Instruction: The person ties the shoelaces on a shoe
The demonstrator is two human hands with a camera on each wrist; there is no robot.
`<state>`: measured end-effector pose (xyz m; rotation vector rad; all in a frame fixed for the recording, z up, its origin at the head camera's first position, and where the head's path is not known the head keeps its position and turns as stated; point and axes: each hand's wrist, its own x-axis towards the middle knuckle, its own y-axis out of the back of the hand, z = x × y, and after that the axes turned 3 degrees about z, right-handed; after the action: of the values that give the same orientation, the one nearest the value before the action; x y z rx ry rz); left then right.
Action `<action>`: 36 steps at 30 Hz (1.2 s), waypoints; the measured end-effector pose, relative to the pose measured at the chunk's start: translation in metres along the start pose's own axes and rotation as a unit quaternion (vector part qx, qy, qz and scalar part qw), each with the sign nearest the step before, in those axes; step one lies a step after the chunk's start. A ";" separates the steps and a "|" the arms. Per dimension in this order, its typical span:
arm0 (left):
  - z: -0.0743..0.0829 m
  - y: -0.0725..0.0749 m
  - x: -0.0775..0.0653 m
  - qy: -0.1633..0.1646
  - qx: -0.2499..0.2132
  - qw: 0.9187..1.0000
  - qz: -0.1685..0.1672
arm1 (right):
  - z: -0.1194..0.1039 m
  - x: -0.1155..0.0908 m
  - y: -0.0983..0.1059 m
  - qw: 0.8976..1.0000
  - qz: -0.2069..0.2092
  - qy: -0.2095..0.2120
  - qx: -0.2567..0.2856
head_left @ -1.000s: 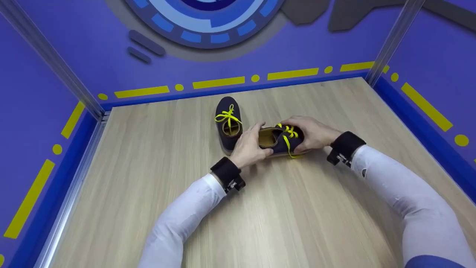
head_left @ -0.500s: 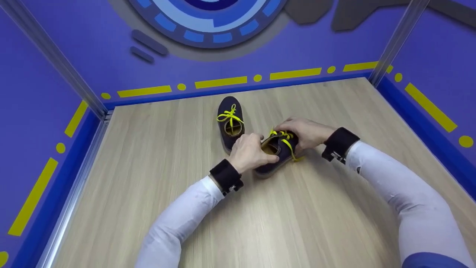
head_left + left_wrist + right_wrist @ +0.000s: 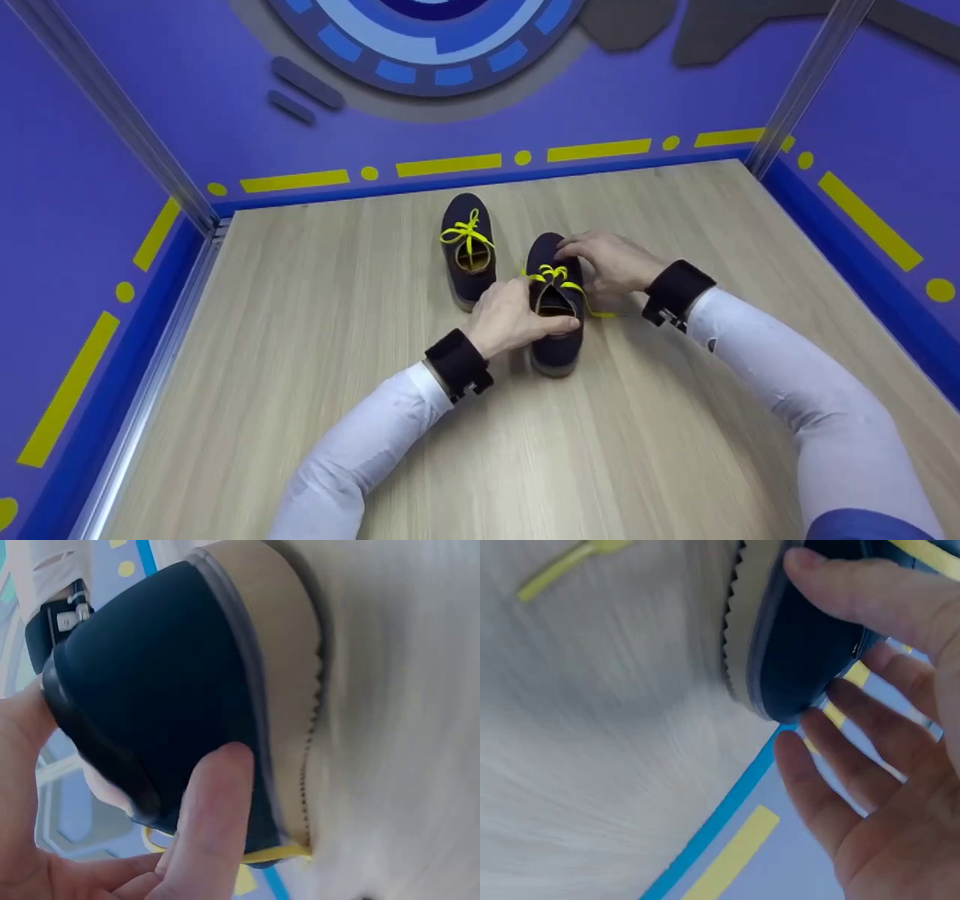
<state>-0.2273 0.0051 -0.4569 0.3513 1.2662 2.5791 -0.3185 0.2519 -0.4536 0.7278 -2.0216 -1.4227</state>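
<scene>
A dark shoe [image 3: 556,352] with yellow laces stands on the board, its toe toward the back wall. Its laces are untied, and one loose lace end [image 3: 604,314] trails on the wood to the right. My left hand [image 3: 501,319] grips this shoe around its opening, the thumb laid along the heel part [image 3: 157,682] in the left wrist view. My right hand [image 3: 611,260] holds the toe part [image 3: 802,652], thumb on the near side and fingers over the top. To the left stands a matching shoe [image 3: 471,289], its laces tied in a bow.
The wood-grain board [image 3: 262,337] is enclosed by blue panels [image 3: 450,131] with yellow dashes at the back and sides. Metal posts [image 3: 802,86] rise at the back corners.
The untied shoe has turned from lying sideways, toe to the right, to pointing its toe at the back wall beside the other shoe. Both hands stayed on it during the turn.
</scene>
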 end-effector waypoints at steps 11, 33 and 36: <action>-0.032 0.008 0.014 0.165 -0.349 0.921 -0.061 | 0.000 -0.023 0.007 0.957 -0.028 -0.163 0.239; -0.012 -0.021 0.024 0.186 -0.327 0.926 0.026 | -0.026 -0.038 -0.033 0.853 0.008 -0.373 0.364; -0.016 -0.021 0.024 0.144 -0.300 0.941 0.059 | -0.028 -0.039 -0.030 0.867 0.059 -0.354 0.346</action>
<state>-0.2525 0.0130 -0.4803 -0.0792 0.4720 3.0293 -0.2682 0.2527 -0.4795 0.3315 -3.1677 -0.9289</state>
